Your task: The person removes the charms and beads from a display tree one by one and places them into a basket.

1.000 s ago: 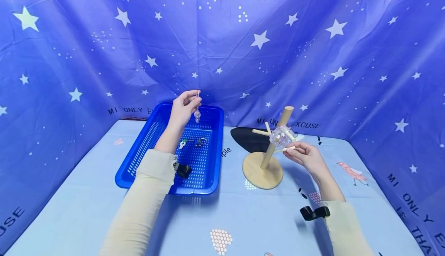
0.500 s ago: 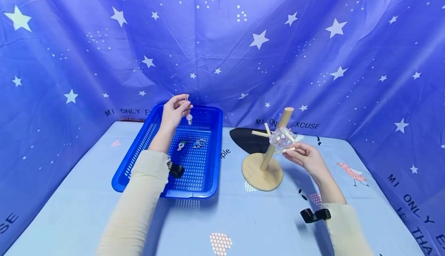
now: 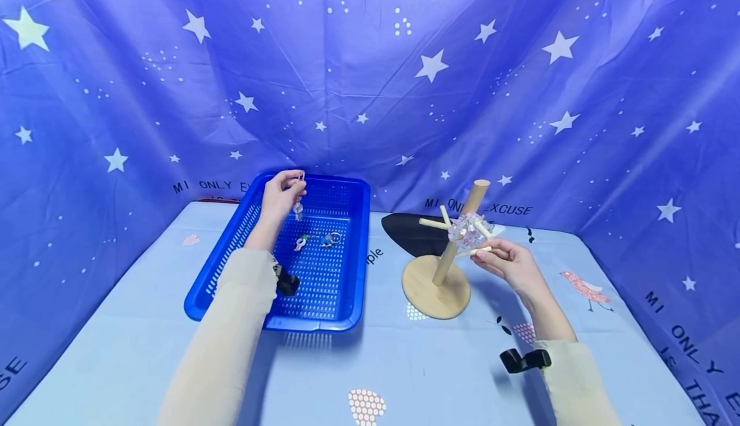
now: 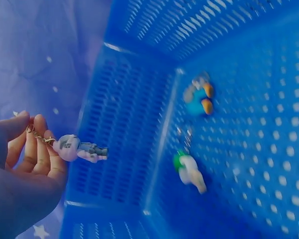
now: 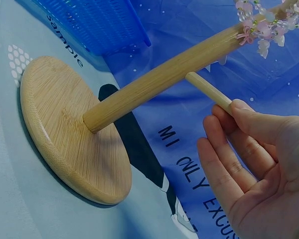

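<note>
My left hand (image 3: pixel 280 198) is above the far left part of a blue plastic basket (image 3: pixel 365 252). It pinches the chain of a keychain (image 4: pixel 70 148), whose small pink and grey figure hangs below the fingers. Inside the basket lie a green and white keychain (image 4: pixel 189 169) and a blue one with orange feet (image 4: pixel 198 97). To the right, my right hand (image 3: pixel 509 262) pinches a thin peg (image 5: pixel 209 92) on a wooden stand (image 3: pixel 444 265) between thumb and fingers. Pink and clear beaded bracelets (image 3: pixel 467 228) hang higher on the stand.
The stand's round base (image 3: pixel 436 291) rests on a light blue printed cloth (image 3: pixel 428 368), right of the basket. Other bare pegs (image 3: pixel 435 223) stick out to the left of its post. A blue star-patterned curtain (image 3: pixel 370 79) closes off the back and sides.
My left hand has moved left and down over the basket, carrying the keychain. The right hand keeps its hold on the peg, and the bracelets stay where they were.
</note>
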The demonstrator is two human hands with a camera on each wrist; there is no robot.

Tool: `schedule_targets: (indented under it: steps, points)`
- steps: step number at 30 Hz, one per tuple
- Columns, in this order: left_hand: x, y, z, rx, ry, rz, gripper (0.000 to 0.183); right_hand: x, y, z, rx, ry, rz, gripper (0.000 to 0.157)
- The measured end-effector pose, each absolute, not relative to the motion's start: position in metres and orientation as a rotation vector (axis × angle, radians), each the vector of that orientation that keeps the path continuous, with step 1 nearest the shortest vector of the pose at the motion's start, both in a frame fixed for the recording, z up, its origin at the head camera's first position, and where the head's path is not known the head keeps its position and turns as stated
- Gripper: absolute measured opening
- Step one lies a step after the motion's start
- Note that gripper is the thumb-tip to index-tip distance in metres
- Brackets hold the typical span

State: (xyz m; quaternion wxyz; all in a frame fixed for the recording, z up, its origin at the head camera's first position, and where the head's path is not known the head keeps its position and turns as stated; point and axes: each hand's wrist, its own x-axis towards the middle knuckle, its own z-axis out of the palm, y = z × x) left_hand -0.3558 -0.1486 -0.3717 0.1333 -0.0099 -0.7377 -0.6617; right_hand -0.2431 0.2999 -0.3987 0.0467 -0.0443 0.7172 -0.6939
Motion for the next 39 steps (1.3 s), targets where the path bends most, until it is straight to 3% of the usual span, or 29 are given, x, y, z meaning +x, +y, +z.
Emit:
schedule_targets:
  steps: [15,39]
  points:
    - [-0.365,-0.162,-0.407,-0.065,-2.672,-1.324,0.027,-0.241,0.301,-0.4,-0.122,2.167,-2.136,0.014]
    - [-0.366,-0.167,-0.422,-0.039,-2.807,-1.243,0.024,-0.242,0.299,-0.397,-0.113,2.183,-2.125,0.013]
